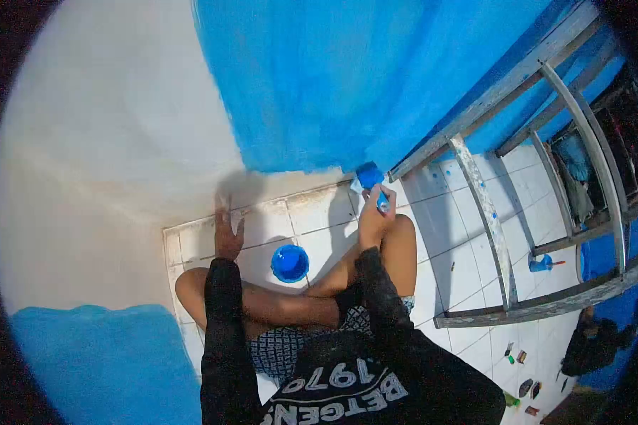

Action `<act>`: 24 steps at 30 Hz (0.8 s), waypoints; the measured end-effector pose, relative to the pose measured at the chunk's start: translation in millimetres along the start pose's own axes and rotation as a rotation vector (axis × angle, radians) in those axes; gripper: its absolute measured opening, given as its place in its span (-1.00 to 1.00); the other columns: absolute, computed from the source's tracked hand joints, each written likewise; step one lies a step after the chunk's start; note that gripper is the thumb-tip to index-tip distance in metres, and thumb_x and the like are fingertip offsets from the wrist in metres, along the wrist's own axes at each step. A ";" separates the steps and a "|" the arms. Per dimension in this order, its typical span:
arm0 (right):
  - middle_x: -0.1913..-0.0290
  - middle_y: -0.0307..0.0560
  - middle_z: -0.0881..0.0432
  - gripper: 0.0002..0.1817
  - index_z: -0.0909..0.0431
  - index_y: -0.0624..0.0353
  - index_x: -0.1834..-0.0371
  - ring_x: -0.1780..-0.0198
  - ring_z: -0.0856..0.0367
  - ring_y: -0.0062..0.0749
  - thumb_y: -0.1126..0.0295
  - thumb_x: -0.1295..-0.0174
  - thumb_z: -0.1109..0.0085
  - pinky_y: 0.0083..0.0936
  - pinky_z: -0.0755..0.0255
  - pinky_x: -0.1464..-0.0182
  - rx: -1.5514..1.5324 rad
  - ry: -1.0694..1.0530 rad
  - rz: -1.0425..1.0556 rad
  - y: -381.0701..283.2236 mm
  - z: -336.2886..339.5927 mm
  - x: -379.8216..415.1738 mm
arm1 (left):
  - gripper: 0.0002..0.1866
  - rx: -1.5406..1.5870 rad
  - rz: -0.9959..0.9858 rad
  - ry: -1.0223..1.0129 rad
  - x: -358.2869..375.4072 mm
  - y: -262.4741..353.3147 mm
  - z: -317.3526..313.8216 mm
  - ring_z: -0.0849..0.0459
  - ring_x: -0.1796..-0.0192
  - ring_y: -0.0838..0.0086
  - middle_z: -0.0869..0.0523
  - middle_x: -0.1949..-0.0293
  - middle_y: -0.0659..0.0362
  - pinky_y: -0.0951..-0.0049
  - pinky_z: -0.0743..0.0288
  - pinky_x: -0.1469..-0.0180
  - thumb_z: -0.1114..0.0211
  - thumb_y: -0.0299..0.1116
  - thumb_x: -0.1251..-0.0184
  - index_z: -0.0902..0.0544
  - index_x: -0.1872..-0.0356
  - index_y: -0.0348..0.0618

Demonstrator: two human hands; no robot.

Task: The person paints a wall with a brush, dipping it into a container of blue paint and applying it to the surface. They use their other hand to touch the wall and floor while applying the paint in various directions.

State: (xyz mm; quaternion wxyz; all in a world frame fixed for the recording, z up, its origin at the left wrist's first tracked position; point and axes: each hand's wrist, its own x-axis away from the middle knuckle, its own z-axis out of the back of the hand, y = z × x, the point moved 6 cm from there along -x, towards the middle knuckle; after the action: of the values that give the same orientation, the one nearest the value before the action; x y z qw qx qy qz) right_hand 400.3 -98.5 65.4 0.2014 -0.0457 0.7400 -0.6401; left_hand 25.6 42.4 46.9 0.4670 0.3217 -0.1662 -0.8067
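My right hand (376, 218) is closed around the blue handle of a paintbrush (369, 174). Its blue-coated bristles are at the foot of the blue-painted wall (312, 92), near the ladder's foot; whether they touch the wall is hard to tell. My left hand (228, 235) has its fingers stretched out and apart, holding nothing, close to the unpainted base of the wall. Between my arms, on the white tiles, a small blue tub (290, 263) contains blue paint.
A paint-spotted wooden ladder (478, 202) leans at the right. Beyond it stand a small blue cup (541, 263) with a stick in it and a bigger blue container (597, 261). Small litter (522, 357) dots the tiled floor. On the left, the pale wall (106, 156) has a blue lower section.
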 end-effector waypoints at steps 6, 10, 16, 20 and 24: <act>0.18 -0.07 -0.63 -0.86 -0.55 0.31 0.17 0.22 -0.64 -0.47 0.45 -0.39 -0.24 -0.41 -0.70 0.12 -0.042 0.049 0.114 -20.9 -29.8 -19.1 | -0.22 0.011 -0.020 -0.018 4.3 -11.8 -2.4 -0.04 -0.60 -0.14 0.00 -0.60 -0.21 0.08 -0.06 -0.58 -0.24 -0.45 -0.38 -0.12 -0.60 -0.03; 0.17 -0.04 -0.66 -0.87 -0.57 0.34 0.16 0.20 -0.69 -0.42 0.46 -0.41 -0.23 -0.34 -0.71 0.12 -0.105 -0.081 0.204 -57.2 -24.1 -17.2 | -0.23 -0.035 -0.016 -0.062 3.0 -4.4 -5.3 0.08 -0.65 -0.02 0.17 -0.64 -0.12 0.17 0.00 -0.61 -0.22 -0.40 -0.42 -0.10 -0.60 -0.17; 0.13 -0.02 -0.70 -0.85 -0.62 0.33 0.08 0.15 -0.67 -0.46 0.48 -0.39 -0.25 -0.54 -0.54 0.05 -0.086 -0.145 0.205 -86.2 -1.0 7.8 | -0.28 0.025 0.021 -0.089 1.7 -0.9 -0.6 0.09 -0.65 -0.08 0.17 -0.64 -0.16 0.06 0.05 -0.61 -0.18 -0.32 -0.48 -0.13 -0.60 -0.12; 0.13 -0.05 -0.70 -0.85 -0.62 0.30 0.10 0.18 -0.68 -0.46 0.45 -0.38 -0.27 -0.57 -0.54 0.09 -0.084 0.088 0.030 -9.4 16.8 -14.2 | -0.27 -0.008 -0.017 -0.050 0.6 3.1 0.8 0.06 -0.64 -0.10 0.14 -0.63 -0.18 0.06 0.07 -0.61 -0.19 -0.32 -0.47 -0.13 -0.60 -0.09; 0.18 0.05 -0.67 -0.83 -0.53 0.32 0.15 0.30 -0.72 -0.32 0.45 -0.35 -0.27 -0.33 -0.74 0.25 -0.105 0.099 -0.103 61.5 11.0 -35.8 | -0.27 0.024 -0.022 -0.048 1.9 -2.4 -2.8 0.06 -0.64 -0.10 0.06 -0.62 -0.21 0.05 0.07 -0.61 -0.19 -0.36 -0.45 -0.13 -0.60 -0.08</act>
State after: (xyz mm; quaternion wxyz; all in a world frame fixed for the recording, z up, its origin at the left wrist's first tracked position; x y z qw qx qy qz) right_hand 448.6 -86.2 13.4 0.1287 -0.0626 0.7783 -0.6114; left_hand 25.3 42.1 42.9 0.4499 0.3095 -0.1837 -0.8174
